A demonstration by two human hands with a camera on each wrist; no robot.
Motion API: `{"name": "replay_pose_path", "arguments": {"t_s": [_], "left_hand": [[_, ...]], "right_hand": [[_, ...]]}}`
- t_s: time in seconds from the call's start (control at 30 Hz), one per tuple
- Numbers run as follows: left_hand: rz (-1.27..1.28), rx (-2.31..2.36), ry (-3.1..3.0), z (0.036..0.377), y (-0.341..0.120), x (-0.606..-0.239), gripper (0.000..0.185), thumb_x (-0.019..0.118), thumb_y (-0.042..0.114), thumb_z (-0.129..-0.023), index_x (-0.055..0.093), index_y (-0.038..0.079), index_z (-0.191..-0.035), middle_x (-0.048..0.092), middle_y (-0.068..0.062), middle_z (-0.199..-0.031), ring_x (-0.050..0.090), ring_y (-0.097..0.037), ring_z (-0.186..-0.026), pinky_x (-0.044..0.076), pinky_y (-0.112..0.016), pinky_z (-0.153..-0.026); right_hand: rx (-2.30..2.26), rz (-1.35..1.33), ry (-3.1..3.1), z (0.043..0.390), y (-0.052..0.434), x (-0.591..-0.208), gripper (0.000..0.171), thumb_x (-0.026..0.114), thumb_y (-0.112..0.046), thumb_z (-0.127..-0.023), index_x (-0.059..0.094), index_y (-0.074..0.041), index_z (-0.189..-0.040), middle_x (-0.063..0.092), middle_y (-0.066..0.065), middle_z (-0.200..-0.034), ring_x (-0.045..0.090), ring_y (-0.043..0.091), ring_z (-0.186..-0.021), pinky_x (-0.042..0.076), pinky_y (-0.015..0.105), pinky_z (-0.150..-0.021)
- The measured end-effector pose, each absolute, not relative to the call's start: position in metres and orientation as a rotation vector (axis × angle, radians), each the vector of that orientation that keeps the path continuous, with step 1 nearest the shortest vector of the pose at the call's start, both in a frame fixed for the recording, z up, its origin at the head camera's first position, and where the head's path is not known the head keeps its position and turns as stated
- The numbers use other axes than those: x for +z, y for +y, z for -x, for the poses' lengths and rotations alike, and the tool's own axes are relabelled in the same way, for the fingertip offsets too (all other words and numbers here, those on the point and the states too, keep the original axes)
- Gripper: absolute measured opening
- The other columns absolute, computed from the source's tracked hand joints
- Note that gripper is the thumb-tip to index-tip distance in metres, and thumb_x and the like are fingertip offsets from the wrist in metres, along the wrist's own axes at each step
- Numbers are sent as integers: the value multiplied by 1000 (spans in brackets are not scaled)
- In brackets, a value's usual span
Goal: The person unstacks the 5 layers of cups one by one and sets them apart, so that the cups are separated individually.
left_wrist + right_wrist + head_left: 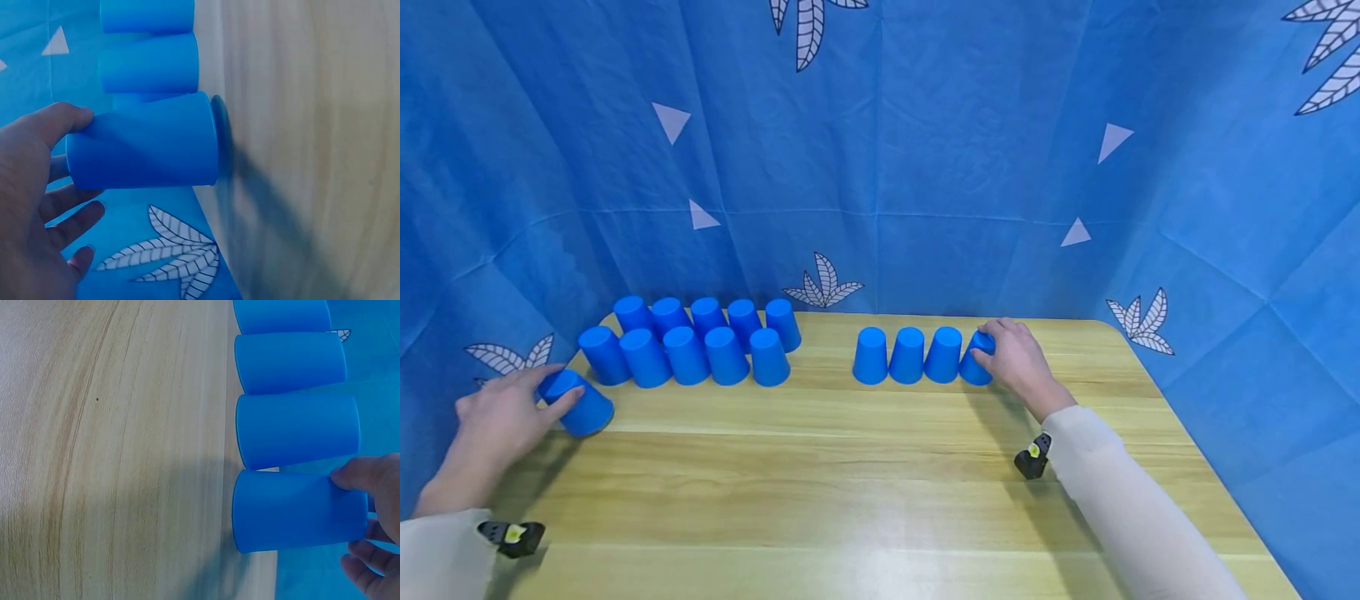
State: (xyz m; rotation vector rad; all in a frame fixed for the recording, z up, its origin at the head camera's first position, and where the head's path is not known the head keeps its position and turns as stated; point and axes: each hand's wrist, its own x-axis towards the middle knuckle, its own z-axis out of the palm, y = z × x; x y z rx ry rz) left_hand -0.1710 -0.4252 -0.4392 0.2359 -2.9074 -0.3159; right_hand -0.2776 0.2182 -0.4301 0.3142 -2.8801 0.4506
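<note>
At the left end of the table, my left hand [501, 417] pinches the narrow top of an upside-down blue cup [580, 406] between thumb and fingers. A dark shadow lies right beside this cup's rim in the left wrist view; the cup looks slightly tilted and just off the wood. Over on the right, my right hand [1017, 358] grips the top of another upturned blue cup [976, 360], the last of a short row. In the right wrist view, the thumb and fingers sit around the narrow end of that cup [294, 512].
Two rows of upturned blue cups, a front row [687, 357] and a back row [707, 317], stand at the back left. Several more cups [907, 357] form the right row. The wooden table [820, 483] meets a blue patterned curtain [940, 167] behind.
</note>
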Motion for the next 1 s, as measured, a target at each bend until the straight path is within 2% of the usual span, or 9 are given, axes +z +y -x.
{"name": "replay_pose_path", "arguments": {"t_s": [0.27, 0.67, 1.0], "left_hand": [[-322, -336, -2917, 174, -430, -444, 80, 47, 57, -97, 35, -9, -141, 32, -45, -136, 27, -64, -118, 20, -74, -90], [-365, -317, -2952, 181, -434, -443, 82, 45, 60, -97, 33, -7, -142, 31, -44, -135, 26, -64, -117, 22, -76, -89], [-154, -272, -2875, 178, -407, -428, 77, 48, 60, -95, 43, -5, -136, 35, -42, -136, 27, -63, -123, 21, -77, -89]], "right_hand": [[458, -313, -2868, 277, 218, -430, 46, 67, -24, -94, 57, 2, -130, 54, 24, -132, 48, 44, -121, 43, 57, -98], [459, -299, -2876, 278, 217, -431, 46, 66, -24, -94, 57, 2, -131, 53, 24, -133, 47, 45, -122, 42, 58, -98], [462, -299, -2874, 278, 218, -432, 46, 67, -24, -94, 57, 2, -131, 53, 23, -133, 47, 45, -122, 43, 57, -98]]}}
